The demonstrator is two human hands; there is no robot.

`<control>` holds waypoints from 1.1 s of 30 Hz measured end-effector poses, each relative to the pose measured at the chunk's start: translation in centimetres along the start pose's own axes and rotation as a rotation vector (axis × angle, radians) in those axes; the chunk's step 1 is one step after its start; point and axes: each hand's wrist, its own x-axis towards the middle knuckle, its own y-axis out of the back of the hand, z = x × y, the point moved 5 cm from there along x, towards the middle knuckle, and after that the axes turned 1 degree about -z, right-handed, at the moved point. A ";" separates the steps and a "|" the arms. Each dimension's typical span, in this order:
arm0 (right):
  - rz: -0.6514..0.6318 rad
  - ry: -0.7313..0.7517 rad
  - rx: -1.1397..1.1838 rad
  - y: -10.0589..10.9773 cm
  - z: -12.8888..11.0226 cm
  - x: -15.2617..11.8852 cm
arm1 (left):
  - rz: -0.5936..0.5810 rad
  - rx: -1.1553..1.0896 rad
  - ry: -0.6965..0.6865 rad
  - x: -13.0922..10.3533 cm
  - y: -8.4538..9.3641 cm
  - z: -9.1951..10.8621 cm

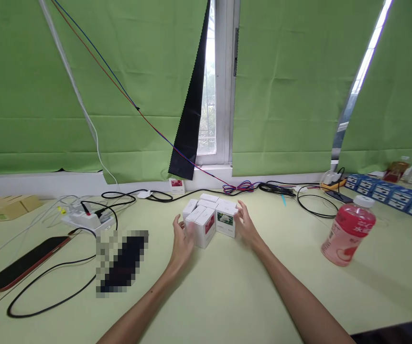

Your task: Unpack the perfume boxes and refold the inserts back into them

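Observation:
Several small white boxes (209, 203) stand packed in a cluster on the table in front of me. One front box (202, 234) bears a red flower picture, and beside it a box with a white flower on green (226, 223) faces me at an angle. My left hand (183, 242) lies along the cluster's left side, fingers apart and slightly curved, close against the boxes. At the right side, my right hand (246, 225) has its fingers spread next to the white-flower box, a little blurred. I cannot tell how firmly either hand touches.
A pink drink bottle (349, 234) stands at the right, with blue boxes (388, 193) behind it. Leftward lie a phone (25, 263), a pixelated dark object (123, 263), a power strip (84, 220) and looping black cables. Another small white box (176, 186) stands by the wall.

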 end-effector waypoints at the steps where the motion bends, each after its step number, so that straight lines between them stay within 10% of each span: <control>1: 0.024 0.010 -0.048 0.7 -0.1 0.1 | 0.014 0.033 0.004 0.3 0.7 0.1; 12: 0.004 -0.193 -0.870 5.9 3.1 -1.8 | -0.003 0.725 -0.105 4.2 4.4 -2.3; 33: -0.130 -0.255 -1.076 5.3 3.6 -1.4 | -0.102 1.109 -0.131 4.4 3.6 -3.4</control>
